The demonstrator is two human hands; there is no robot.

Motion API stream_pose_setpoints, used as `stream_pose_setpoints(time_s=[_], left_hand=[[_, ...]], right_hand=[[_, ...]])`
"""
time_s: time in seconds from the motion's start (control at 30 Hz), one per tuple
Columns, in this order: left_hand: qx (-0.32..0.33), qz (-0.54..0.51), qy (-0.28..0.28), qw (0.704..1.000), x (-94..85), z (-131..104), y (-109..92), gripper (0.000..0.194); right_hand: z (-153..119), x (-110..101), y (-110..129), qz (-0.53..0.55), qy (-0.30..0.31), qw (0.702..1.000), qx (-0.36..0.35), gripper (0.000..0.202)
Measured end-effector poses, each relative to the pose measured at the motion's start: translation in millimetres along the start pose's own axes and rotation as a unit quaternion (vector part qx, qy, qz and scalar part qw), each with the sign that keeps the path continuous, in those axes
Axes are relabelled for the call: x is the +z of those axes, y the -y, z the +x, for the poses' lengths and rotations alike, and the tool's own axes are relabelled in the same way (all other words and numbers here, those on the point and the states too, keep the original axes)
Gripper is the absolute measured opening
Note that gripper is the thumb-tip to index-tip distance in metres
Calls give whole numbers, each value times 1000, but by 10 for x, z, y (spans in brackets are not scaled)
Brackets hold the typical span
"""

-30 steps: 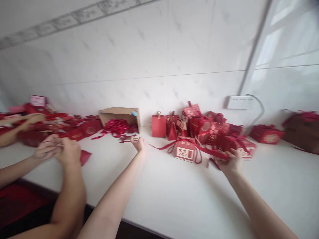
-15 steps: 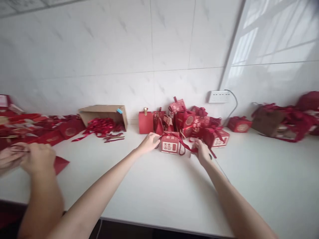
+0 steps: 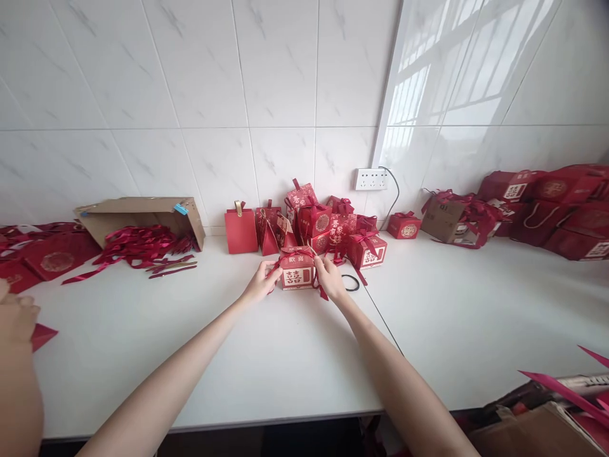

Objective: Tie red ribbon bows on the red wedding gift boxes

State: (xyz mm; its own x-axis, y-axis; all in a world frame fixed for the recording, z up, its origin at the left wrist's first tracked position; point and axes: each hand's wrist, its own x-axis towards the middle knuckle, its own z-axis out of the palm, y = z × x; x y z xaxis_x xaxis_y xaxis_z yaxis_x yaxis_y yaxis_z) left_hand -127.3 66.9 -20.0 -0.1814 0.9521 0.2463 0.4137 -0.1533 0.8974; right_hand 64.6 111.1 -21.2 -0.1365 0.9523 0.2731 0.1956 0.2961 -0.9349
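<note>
A red gift box (image 3: 298,277) with a white panel and dark red Chinese characters stands upright on the white table. My left hand (image 3: 259,282) is closed on its left side, thumb on the front edge and a bit of dark red ribbon by the fingers. At the box's upper right corner, my right hand (image 3: 329,277) pinches the dark red ribbon (image 3: 324,294), whose loose end hangs below the fingers. Part of the ribbon runs over the box top. A black ring-shaped band (image 3: 351,283) lies right of my right hand.
Behind are several red gift boxes (image 3: 340,230) and a red bag (image 3: 240,231). Left, ribbons (image 3: 137,244) spill from a cardboard box (image 3: 143,206); another person's hand (image 3: 16,314) is near. Right stand a ribbon-filled carton (image 3: 440,219) and stacked red boxes (image 3: 554,190). A socket strip (image 3: 371,179) is on the wall.
My right hand has come in from the right to the box's corner, and the stretched ribbon is now slack. My left hand has shifted onto the box's side. The view has turned right.
</note>
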Motion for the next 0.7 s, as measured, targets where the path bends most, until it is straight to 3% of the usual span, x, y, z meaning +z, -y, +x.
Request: stream_pose_setpoints(time_s=[0.13,0.27,0.4,0.6,0.7], left_hand=[[-46,17,39,998,-192,-79,-18,37],[-57,54,87,993,-414,-169,-165,31],[-40,104,130,985,-553,-293,-323,27],[13,154,194,969,-444,-671,-520,23],[135,224,227,938,-369,-870,-669,21]], right_hand=[[19,14,-44,-21,-8,1000,-9,39],[-14,77,-64,-16,50,998,-31,46],[-58,128,-54,-29,83,994,-64,36],[-139,176,26,-60,44,991,-111,37],[-200,203,96,-67,31,985,-159,35]])
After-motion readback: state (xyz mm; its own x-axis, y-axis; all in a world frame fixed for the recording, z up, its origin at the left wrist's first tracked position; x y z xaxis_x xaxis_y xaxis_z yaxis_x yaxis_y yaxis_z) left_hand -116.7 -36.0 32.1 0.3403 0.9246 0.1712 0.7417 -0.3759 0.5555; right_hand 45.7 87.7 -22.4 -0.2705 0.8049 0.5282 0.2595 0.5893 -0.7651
